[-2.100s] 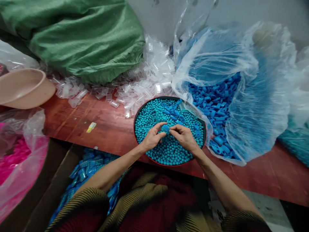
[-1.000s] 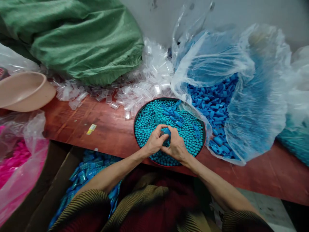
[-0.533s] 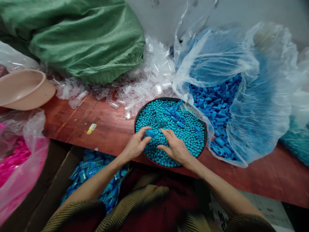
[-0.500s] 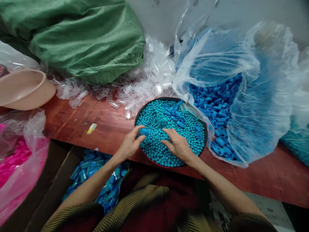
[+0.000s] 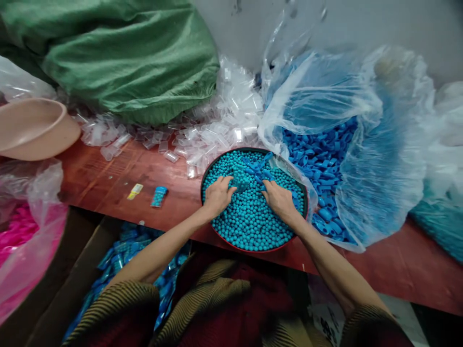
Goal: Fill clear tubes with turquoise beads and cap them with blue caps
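A round, dark-walled tray with a red outer edge is full of turquoise beads. In its middle stands a small clear plastic container packed with beads. My left hand has its thumb and fingers closed at the container's left side. Several blue caps lie on the beads toward the back. My right hand pinches at a blue cap near the front of that group; its fingertips are partly hidden. On the table to the left lies a bead-filled container with a blue cap.
An open plastic bag spills blue caps at the right. Behind the tray are piled clear containers and a green sack. A beige basin and pink pieces are at left; capped containers fill a box below.
The capped container has left my left hand and lies on the table at left. My left hand has moved right to the clear container; my right hand has shifted right, to the blue caps.
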`<state>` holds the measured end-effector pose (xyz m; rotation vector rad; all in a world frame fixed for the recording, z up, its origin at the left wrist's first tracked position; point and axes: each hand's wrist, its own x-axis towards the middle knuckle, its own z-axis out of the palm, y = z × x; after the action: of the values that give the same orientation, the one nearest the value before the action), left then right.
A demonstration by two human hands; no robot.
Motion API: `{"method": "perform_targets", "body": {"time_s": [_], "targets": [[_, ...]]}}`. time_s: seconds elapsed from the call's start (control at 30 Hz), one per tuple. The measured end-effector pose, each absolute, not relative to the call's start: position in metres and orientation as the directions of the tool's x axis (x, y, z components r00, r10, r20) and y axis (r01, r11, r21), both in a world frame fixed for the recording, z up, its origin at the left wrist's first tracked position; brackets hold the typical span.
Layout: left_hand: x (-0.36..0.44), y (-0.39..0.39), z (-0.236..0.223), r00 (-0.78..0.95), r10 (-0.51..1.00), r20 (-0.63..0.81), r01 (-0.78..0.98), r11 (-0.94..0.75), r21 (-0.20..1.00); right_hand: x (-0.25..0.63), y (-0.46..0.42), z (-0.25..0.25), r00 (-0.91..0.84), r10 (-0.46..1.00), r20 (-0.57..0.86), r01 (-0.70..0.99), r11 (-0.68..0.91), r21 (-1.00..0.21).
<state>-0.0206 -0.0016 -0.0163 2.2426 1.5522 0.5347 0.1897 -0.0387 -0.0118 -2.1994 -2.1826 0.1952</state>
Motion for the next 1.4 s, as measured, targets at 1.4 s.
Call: {"method": "perform_targets", "body": {"time_s": [1.4], "targets": [[0.006, 0.02, -0.022, 0.621, 0.734, -0.275, 0.182, 0.206, 0.961, 0.18, -0.034, -0.023, -0.163, 0.964, 0.211, 0.827, 0.25, -0.504]]}}
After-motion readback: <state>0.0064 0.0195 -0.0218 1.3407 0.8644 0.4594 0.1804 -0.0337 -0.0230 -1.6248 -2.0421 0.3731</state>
